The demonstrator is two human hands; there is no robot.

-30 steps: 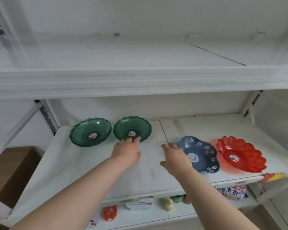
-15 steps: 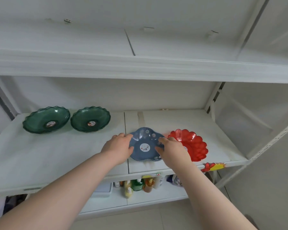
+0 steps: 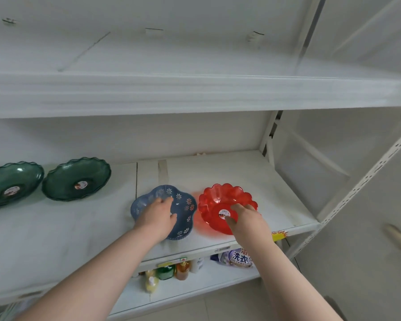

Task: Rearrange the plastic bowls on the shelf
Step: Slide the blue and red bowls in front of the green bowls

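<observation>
Two dark green scalloped bowls [image 3: 12,184] [image 3: 77,179] stand side by side at the left of the white shelf [image 3: 252,177]. A blue flower-printed bowl [image 3: 185,205] and a red scalloped bowl [image 3: 215,198] sit near the shelf's front edge, a small gap between them. My left hand [image 3: 158,214] lies palm down in the blue bowl, fingers across its middle and thumb spread. My right hand [image 3: 243,218] hovers over the near right part of the red bowl, fingers curled and thumb apart by the sticker. Whether it touches the bowl is unclear.
An upper shelf board [image 3: 195,93] overhangs the bowls. A slotted white upright [image 3: 357,186] slants along the right side. Below are soap bottles [image 3: 164,272] and a detergent bag [image 3: 239,258]. A yellow tag [image 3: 279,235] sticks to the front edge.
Both hands moved right from the green bowls onto the blue bowl. Since then my right hand shifted over to the red bowl and my left slid onto the blue bowl's middle.
</observation>
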